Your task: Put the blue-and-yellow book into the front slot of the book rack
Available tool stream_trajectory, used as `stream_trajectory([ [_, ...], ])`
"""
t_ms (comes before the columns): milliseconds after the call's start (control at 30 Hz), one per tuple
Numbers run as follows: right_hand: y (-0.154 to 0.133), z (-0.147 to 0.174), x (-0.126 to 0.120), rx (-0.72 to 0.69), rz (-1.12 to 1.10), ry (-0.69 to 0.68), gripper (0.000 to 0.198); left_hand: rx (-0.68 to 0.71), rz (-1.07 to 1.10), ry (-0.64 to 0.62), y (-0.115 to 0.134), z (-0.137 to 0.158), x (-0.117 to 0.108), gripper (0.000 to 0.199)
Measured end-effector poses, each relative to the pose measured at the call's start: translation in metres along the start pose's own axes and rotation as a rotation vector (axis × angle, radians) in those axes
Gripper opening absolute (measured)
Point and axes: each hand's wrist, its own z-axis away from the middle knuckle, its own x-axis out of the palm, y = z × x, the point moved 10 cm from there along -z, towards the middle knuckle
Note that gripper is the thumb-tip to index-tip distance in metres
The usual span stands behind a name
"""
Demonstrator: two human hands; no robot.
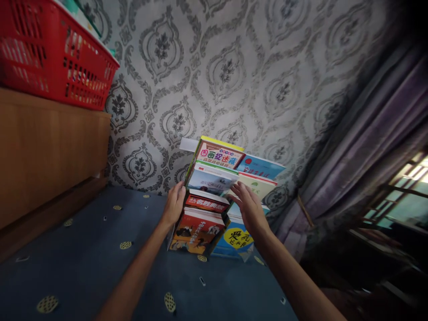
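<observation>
Two columns of books stand in tiers in a rack against the wall. At the left column's top is a book with colourful lettering and a yellow edge; below come a pale landscape-cover book, a red book and an orange-red book. The right column has a blue book, a pale green book and a blue book with a yellow circle. My left hand rests against the left side of the books, fingers extended. My right hand, fingers stretched, lies over the right column's middle books.
A red plastic basket with things in it sits on a wooden cabinet at left. Dark blue patterned cloth lies under the rack. A tied purple-grey curtain hangs at right, beside a window. Patterned wallpaper covers the wall.
</observation>
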Motion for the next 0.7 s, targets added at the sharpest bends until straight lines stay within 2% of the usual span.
stream_trajectory([
  [133,-0.023,-0.007,-0.007,-0.134,0.125,0.037,0.058,0.011,0.071,0.007,0.017,-0.03,0.001,0.051],
  [333,-0.071,-0.03,-0.001,-0.452,0.477,0.044,0.055,-0.041,0.168,-0.104,0.039,-0.066,0.019,0.06],
  [433,-0.087,-0.042,0.01,-0.59,0.618,-0.011,0.054,0.016,0.186,-0.159,0.048,-0.068,0.028,0.064],
  [567,-0.099,-0.052,0.03,-0.786,0.793,-0.094,0.05,0.024,0.173,-0.131,0.045,-0.065,0.028,0.069],
  [700,-0.105,-0.067,0.052,-0.877,0.901,-0.136,0.052,0.034,0.187,-0.147,0.043,-0.062,0.03,0.071],
])
